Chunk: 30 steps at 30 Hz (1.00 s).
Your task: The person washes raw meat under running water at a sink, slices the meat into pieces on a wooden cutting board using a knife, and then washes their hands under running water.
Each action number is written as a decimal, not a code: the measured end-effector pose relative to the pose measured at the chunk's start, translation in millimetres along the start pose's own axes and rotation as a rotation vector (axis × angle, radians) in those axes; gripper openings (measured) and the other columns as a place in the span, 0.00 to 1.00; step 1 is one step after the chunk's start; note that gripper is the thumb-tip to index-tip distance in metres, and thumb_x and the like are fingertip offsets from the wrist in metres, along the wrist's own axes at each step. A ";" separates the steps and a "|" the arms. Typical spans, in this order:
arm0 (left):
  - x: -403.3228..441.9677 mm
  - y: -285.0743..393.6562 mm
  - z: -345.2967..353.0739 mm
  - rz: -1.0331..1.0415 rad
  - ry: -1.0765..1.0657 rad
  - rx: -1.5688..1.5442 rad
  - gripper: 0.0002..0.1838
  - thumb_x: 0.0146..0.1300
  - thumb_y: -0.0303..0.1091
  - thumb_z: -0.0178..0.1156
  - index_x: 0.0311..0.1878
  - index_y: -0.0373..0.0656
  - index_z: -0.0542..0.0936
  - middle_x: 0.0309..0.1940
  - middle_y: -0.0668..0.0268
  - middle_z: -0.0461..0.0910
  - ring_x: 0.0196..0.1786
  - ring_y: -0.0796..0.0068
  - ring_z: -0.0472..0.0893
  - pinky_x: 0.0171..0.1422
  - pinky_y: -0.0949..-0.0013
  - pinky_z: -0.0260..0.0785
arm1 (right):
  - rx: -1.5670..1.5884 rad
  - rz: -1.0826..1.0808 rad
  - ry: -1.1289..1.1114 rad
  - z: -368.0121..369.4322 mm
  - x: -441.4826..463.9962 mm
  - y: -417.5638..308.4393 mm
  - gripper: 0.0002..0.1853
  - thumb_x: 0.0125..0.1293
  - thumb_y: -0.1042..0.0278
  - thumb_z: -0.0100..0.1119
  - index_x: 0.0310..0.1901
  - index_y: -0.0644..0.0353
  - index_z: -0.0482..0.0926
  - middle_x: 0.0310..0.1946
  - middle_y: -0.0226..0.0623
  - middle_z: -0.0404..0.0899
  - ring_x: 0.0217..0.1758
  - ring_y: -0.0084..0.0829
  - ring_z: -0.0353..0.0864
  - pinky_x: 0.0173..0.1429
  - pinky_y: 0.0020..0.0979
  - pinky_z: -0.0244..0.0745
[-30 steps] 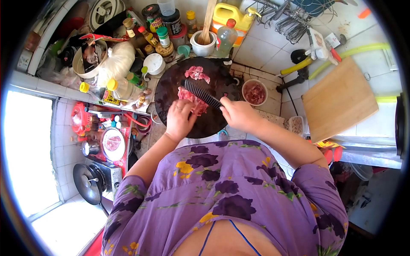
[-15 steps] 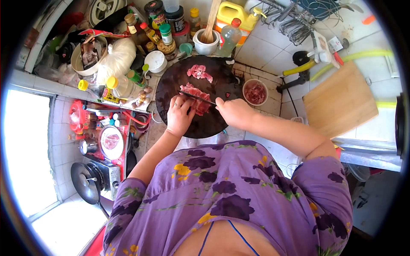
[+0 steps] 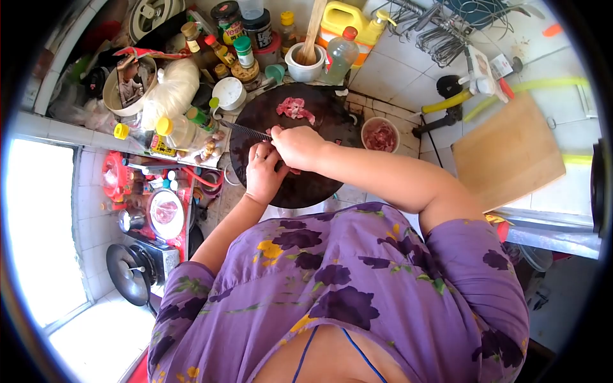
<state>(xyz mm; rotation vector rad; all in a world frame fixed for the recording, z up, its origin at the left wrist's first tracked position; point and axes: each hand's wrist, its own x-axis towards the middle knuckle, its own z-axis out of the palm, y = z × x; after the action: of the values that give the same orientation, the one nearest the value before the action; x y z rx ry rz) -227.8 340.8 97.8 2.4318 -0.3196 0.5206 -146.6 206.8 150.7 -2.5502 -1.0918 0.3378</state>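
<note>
Meat (image 3: 295, 110) lies on a dark round board (image 3: 329, 127) near white tiles (image 3: 382, 80).

"Yes" on a dark-lidded jar (image 3: 229, 25)

- A yellow jug (image 3: 337, 24) just behind a clear bottle (image 3: 343, 57) with a red cap
- A white mortar (image 3: 300, 73) with a wooden pestle (image 3: 313, 29) standing in it
- A wooden board (image 3: 507, 153) against the tiled wall (image 3: 408, 76)
- A dark wok (image 3: 121, 281) by the stove (image 3: 169, 258)
- A white plastic bag (image 3: 171, 92)
</note>
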 end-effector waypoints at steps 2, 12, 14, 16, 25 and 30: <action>-2.2 -1.8 -2.0 0.013 -0.004 -0.002 0.13 0.45 0.30 0.70 0.37 0.44 0.82 0.43 0.62 0.76 0.53 0.55 0.74 0.55 0.58 0.71 | 0.027 -0.014 0.026 -0.5 -7.5 3.2 0.14 0.70 0.63 0.49 0.41 0.69 0.71 0.21 0.48 0.80 0.27 0.50 0.83 0.29 0.47 0.76; 0.3 -1.6 -2.1 -0.051 -0.026 -0.069 0.14 0.46 0.30 0.70 0.39 0.44 0.83 0.41 0.64 0.77 0.49 0.57 0.75 0.53 0.60 0.71 | 0.039 0.168 -0.200 -32.5 -69.6 7.7 0.12 0.67 0.67 0.46 0.40 0.70 0.70 0.25 0.55 0.80 0.31 0.55 0.83 0.35 0.51 0.77; -1.2 -1.4 0.4 -0.026 0.002 -0.047 0.15 0.45 0.31 0.71 0.40 0.43 0.83 0.41 0.63 0.77 0.50 0.56 0.75 0.54 0.59 0.71 | 0.079 0.119 -0.135 -18.6 -39.8 4.4 0.11 0.67 0.67 0.46 0.39 0.69 0.70 0.25 0.55 0.80 0.31 0.55 0.83 0.35 0.51 0.77; -1.2 -2.4 1.7 -0.030 0.001 -0.039 0.16 0.44 0.30 0.70 0.40 0.43 0.82 0.42 0.63 0.77 0.51 0.56 0.74 0.55 0.58 0.71 | 0.099 0.081 -0.079 -12.0 -8.6 -3.3 0.11 0.66 0.67 0.46 0.40 0.69 0.71 0.26 0.56 0.81 0.32 0.55 0.83 0.36 0.51 0.78; -0.9 -2.1 -1.9 -0.028 0.006 -0.091 0.16 0.43 0.29 0.70 0.39 0.43 0.82 0.43 0.64 0.78 0.51 0.57 0.75 0.55 0.60 0.71 | 0.016 0.147 -0.195 -28.5 -57.7 16.7 0.12 0.67 0.65 0.47 0.42 0.68 0.70 0.25 0.53 0.81 0.30 0.53 0.83 0.34 0.50 0.78; -1.7 -1.5 1.3 -0.027 0.036 -0.082 0.16 0.42 0.28 0.70 0.39 0.43 0.82 0.42 0.62 0.77 0.50 0.56 0.75 0.54 0.59 0.71 | 0.058 0.054 -0.035 -7.8 -20.0 -0.3 0.10 0.65 0.67 0.48 0.40 0.67 0.70 0.23 0.52 0.80 0.28 0.53 0.83 0.32 0.49 0.77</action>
<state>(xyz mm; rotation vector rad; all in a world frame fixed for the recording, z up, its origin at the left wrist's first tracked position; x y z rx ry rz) -228.4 341.4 95.3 2.3416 -0.2868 0.5286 -157.6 190.6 159.5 -2.5351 -1.0120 0.4235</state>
